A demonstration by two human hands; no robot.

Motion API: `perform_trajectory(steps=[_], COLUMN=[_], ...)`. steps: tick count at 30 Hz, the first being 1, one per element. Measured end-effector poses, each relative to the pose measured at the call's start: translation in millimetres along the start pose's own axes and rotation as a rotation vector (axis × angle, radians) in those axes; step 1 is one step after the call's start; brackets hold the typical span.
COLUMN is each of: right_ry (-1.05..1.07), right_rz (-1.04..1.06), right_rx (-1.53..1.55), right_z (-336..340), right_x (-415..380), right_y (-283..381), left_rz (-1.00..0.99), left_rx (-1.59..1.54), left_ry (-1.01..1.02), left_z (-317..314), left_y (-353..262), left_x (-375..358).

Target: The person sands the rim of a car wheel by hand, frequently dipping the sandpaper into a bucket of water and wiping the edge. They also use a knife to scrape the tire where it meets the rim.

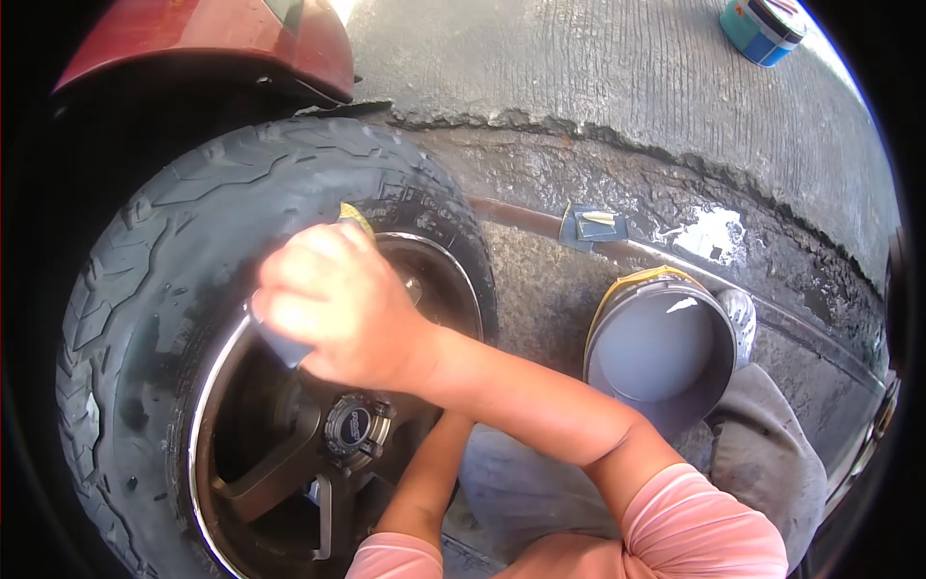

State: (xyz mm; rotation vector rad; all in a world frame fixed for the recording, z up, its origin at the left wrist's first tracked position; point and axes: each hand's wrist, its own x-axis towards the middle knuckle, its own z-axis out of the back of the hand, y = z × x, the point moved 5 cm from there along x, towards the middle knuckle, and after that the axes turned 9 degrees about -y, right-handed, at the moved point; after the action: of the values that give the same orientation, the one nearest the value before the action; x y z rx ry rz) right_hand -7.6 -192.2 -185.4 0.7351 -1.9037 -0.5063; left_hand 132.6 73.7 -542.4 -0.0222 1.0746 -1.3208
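Note:
My right hand (333, 304) is closed round a dark grey pad or folded sheet (280, 340) at the tire's sidewall, near the top of the rim. A yellow piece (357, 218) shows beyond its fingers. The large black tire (135, 376) looks wet in patches and surrounds a bronze spoked wheel (275, 473) with a round centre cap (354, 426). My left forearm reaches up beneath my right forearm, and my left hand is hidden behind it.
A bucket (719, 381) of cloudy grey liquid stands right of the wheel by my leg. Dark sheets (590, 227) lie on the ledge behind it, near a white spill (712, 234). A blue can (762, 34) is at the top right, a red car panel (222, 34) at the top left.

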Motion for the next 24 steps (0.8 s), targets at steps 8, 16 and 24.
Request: perform_trajectory(steps=[8,16,24], right_ry=[0.006,-0.002,-0.061], right_rz=[-0.064,0.129,-0.468], right_rx=[-0.14,0.0,-0.332], right_z=[31,4,82], right_x=[-35,-1,-141], right_y=[-63,7,-112], left_rz=[-0.376,0.093,-0.435], left_rx=[0.743,-0.412,0.814], left_ry=[0.001,-0.056,-0.063], left_z=[21,28,18], left_y=[-75,-47,-71], left_x=[14,-5,6])
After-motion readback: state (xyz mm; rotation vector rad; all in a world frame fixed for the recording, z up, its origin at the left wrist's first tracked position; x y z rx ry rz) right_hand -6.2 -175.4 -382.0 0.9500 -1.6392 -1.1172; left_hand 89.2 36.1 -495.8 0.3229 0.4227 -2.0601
